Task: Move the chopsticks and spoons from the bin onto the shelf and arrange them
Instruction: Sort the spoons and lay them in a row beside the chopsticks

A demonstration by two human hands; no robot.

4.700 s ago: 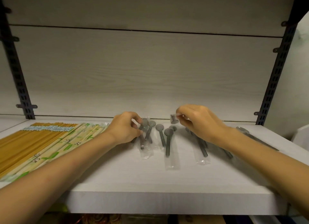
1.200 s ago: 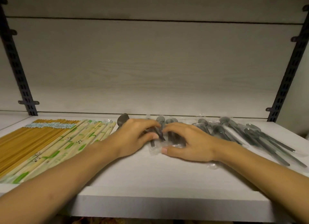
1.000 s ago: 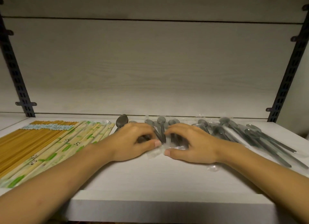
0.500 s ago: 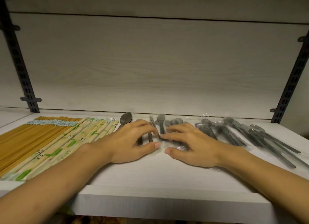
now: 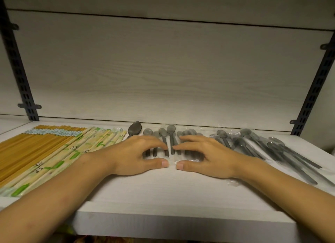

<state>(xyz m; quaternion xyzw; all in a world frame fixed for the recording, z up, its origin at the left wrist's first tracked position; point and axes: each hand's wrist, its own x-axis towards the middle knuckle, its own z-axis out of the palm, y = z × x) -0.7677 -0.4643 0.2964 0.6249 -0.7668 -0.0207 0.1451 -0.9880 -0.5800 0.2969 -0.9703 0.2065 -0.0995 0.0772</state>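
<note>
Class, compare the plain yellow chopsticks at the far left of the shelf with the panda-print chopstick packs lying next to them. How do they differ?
The plain yellow chopsticks are a solid golden colour; the panda-print packs are pale with green bamboo and panda motifs. The yellow ones carry a light blue band near their far ends; the panda packs have none. The yellow ones lie farther left. Both lie flat on the shelf, side by side.

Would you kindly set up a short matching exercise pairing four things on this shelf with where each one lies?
Things:
1. plain yellow chopsticks
2. panda-print chopsticks
3. unwrapped dark spoon
4. long-handled wrapped spoons

Places:
A. right end of the shelf
B. far left of the shelf
C. just behind the left hand, beside the panda packs
D. between the yellow chopsticks and the left hand

Pairs: 1-B, 2-D, 3-C, 4-A
</note>
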